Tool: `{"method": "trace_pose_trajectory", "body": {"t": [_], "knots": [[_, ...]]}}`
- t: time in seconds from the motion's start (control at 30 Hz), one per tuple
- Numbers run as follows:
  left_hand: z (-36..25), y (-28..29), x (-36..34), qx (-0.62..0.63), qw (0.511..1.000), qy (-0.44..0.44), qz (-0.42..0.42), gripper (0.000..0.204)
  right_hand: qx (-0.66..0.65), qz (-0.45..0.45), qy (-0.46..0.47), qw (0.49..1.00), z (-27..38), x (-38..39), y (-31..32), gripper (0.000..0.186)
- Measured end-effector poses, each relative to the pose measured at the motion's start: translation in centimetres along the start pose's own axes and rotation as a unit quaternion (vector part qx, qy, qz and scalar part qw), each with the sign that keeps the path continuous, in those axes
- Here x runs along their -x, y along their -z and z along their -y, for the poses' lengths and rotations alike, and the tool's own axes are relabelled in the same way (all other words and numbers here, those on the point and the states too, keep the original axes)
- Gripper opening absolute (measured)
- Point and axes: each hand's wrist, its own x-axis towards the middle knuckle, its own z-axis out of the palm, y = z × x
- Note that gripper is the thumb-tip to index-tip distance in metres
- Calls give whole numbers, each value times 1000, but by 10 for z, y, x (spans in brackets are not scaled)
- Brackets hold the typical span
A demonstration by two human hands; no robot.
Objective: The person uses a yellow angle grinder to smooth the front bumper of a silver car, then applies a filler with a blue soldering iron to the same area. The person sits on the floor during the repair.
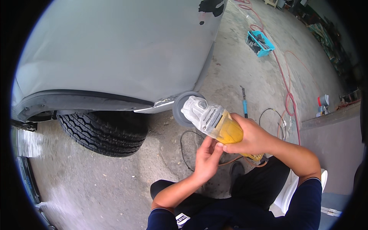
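Observation:
My right hand (251,136) grips the yellow body of an angle grinder (228,128) with a silver head. My left hand (207,161) is closed against the grinder's underside, fingertips on it beside my right thumb. The grey disc (179,109) sits by the lower edge of a grey vehicle panel (115,46), near a bright scraped strip (163,102); whether it touches, I cannot tell. The panel has black patches at its upper right. Left of the grinder, a black tyre (99,136) sits under a dark arch trim (76,97).
A blue-handled tool (245,107) lies on the concrete floor (126,184) among cables and red hoses (292,103). A turquoise basket of items (260,43) stands farther back. A grey surface (327,142) and a white bucket (320,174) are at my right, with small cans (323,100) beyond.

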Motion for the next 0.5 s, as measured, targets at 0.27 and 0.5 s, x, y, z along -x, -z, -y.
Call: {"method": "trace_pose_trajectory", "body": {"t": [0.27, 0.5], "knots": [[-2, -1, 1, -10, 1000, -4, -8, 46, 10, 21, -14, 1000, 7, -3, 3, 71], [7, -8, -1, -8, 1000, 16, -17, 45, 2, 24, 22, 999, -14, 0, 12, 71]]}}
